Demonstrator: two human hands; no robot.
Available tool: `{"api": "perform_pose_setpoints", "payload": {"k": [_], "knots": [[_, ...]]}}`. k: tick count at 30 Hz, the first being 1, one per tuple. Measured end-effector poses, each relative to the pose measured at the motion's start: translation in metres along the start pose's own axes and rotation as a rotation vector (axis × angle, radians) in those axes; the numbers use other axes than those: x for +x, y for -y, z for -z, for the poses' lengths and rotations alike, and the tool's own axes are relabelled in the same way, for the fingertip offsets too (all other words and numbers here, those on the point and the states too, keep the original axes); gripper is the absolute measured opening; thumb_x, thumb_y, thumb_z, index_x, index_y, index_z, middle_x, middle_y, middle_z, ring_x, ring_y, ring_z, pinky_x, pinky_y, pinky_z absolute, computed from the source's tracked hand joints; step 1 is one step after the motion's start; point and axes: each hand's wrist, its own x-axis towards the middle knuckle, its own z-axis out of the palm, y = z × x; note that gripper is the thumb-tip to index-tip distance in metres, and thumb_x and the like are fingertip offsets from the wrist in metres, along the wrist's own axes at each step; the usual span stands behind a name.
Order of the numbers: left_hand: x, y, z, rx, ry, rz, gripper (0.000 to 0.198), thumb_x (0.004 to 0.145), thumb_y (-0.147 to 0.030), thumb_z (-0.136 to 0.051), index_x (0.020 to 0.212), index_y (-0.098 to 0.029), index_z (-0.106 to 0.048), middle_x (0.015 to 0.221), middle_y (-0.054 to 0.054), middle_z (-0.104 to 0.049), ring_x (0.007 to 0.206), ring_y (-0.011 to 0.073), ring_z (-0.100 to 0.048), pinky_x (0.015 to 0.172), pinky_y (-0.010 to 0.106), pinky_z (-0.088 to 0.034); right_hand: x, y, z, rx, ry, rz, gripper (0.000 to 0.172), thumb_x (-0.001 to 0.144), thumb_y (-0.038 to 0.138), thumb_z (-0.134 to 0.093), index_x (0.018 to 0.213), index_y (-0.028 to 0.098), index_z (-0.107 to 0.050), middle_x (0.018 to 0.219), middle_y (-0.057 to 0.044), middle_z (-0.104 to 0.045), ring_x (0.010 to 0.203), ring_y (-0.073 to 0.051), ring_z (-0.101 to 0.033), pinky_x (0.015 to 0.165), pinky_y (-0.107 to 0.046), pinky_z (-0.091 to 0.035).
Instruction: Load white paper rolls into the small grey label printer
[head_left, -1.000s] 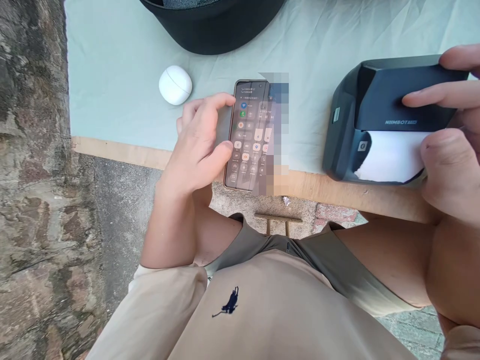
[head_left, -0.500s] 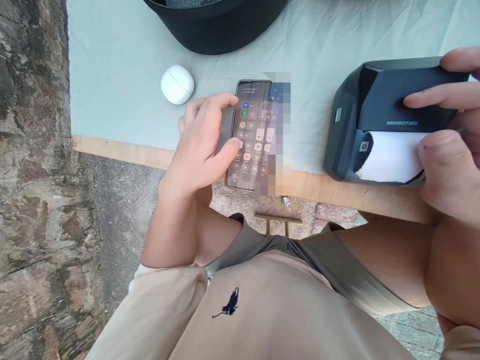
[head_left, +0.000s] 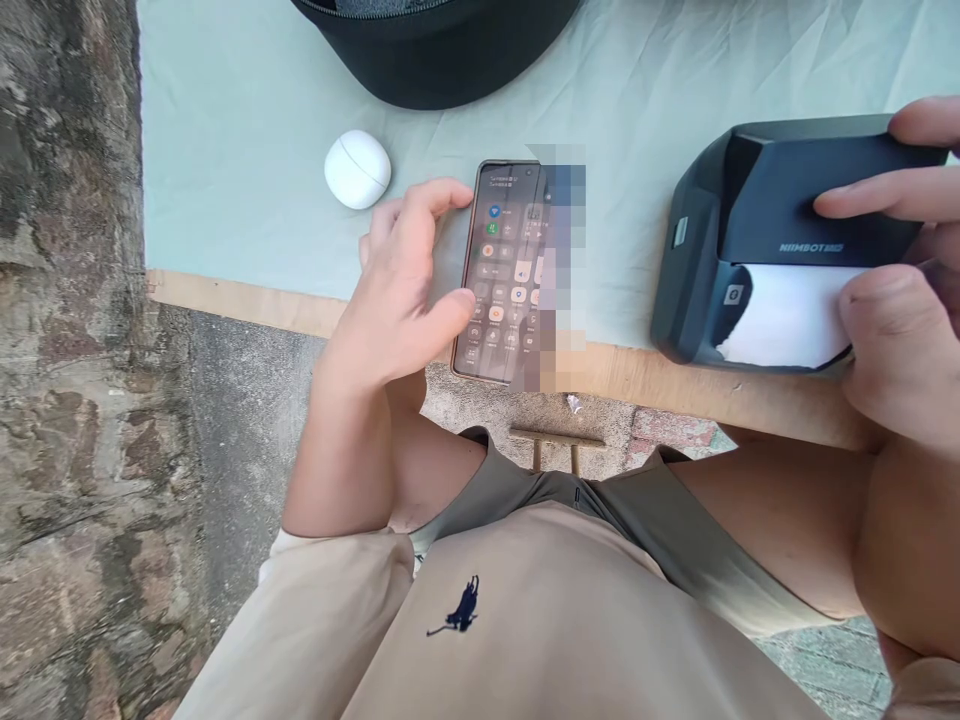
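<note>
Since half a second ago, the thumb (head_left: pixel 459 308) of the left hand (head_left: pixel 397 290) has drawn back from the screen of the phone (head_left: pixel 501 270) to its 9 o'clock edge; printer, phone and case appear slightly farther toward 3 o'clock in the view. One round icon (head_left: pixel 481 291) beside this thumb, pale in the earliest frame, looks dim now.

Taking the phone as the centre of the clock, a white rounded case (head_left: pixel 357 170) lies at 10 o'clock, and a black bag (head_left: pixel 442 70) between 11 and 12. At 3 o'clock, well apart, stands the label printer (head_left: pixel 799 200) on the pale cloth (head_left: pixel 232 170), near the wooden table edge (head_left: pixel 637 372). Blurred squares hide the 3 o'clock side of the phone.

Its long axis runs from slightly past 12 to slightly past 6, screen up; the lower end reaches the table edge. The printer is wider from 9 to 3, its front toward 6.

Left thumb and index finger are at the phone's near side; whether they grip it, I cannot tell. The right hand (head_left: pixel 911 325) is spread on the printer, index finger on the lid, thumb at the white front; its grip also cannot be judged.
</note>
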Motion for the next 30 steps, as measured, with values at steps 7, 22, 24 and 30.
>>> {"api": "perform_pose_setpoints", "payload": {"k": [7, 22, 24, 30], "knots": [[-0.003, -0.008, 0.001, 0.054, 0.054, -0.024, 0.079, 0.057, -0.026, -0.06, 0.133, -0.031, -0.038, 0.142, 0.005, -0.049, 0.135, 0.0378, -0.039, 0.112, 0.058, -0.033, 0.0, -0.002, 0.0, -0.006, -0.016, 0.026, 0.044, 0.094, 0.042, -0.046, 0.136, 0.032, -0.053, 0.15, -0.005, -0.041, 0.14, -0.03, -0.04, 0.119, -0.053, -0.029], [0.021, -0.038, -0.009, 0.001, -0.131, 0.12, 0.055, 0.084, -0.041, -0.053, 0.133, -0.019, -0.041, 0.121, 0.011, -0.06, 0.114, 0.0264, -0.059, 0.1, 0.046, -0.047, 0.002, 0.005, 0.0, -0.028, -0.012, 0.047, 0.042, 0.095, 0.037, -0.046, 0.136, 0.033, -0.053, 0.15, -0.005, -0.041, 0.139, -0.028, -0.042, 0.116, -0.05, -0.034], [0.031, -0.059, -0.011, 0.095, -0.052, 0.24, 0.071, 0.079, -0.038, -0.06, 0.142, -0.016, -0.036, 0.123, 0.015, -0.056, 0.118, 0.0317, -0.056, 0.101, 0.049, -0.045, 0.002, 0.007, 0.0, -0.026, -0.011, 0.038, 0.042, 0.095, 0.037, -0.046, 0.136, 0.029, -0.054, 0.15, -0.007, -0.041, 0.139, -0.027, -0.042, 0.116, -0.049, -0.035], [0.046, -0.099, -0.011, 0.268, 0.136, 0.326, 0.093, 0.075, -0.038, -0.065, 0.154, -0.023, -0.019, 0.13, 0.017, -0.047, 0.124, 0.0439, -0.048, 0.102, 0.052, -0.041, 0.002, 0.009, 0.0, 0.01, -0.001, -0.024, 0.044, 0.096, 0.048, -0.041, 0.137, 0.037, -0.051, 0.149, 0.006, -0.041, 0.141, -0.023, -0.038, 0.123, -0.042, -0.029]]}}
